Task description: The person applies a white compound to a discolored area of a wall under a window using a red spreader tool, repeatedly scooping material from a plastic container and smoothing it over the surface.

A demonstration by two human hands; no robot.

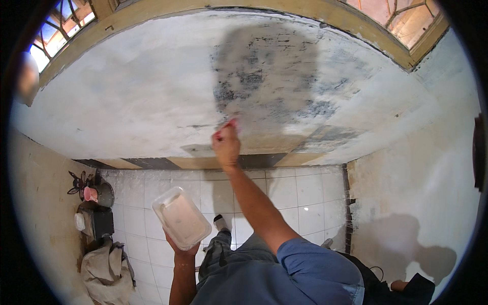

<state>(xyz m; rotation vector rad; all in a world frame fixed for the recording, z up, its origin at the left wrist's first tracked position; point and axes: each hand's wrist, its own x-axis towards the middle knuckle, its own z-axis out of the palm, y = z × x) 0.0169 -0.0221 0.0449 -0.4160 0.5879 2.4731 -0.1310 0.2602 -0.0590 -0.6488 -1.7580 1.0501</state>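
Observation:
My right hand [226,145] is stretched out to the wall [152,101] and grips a small red-handled tool [229,126] whose blade presses on the plaster. Just above it lies a patch of wall [269,76] with dark grey blotches. My left hand [180,249] holds up a clear rectangular plastic tub [180,217] from below; the tub holds a pale paste. My leg in grey trousers and a sock [219,223] shows below, over the white tiled floor [284,193].
A wooden window frame [356,25] runs along the wall's top. At the left stand a dark box [99,221], a pink cup [90,193] and a crumpled beige cloth [107,272]. A side wall [422,193] rises on the right, with dark things [396,287] at its foot.

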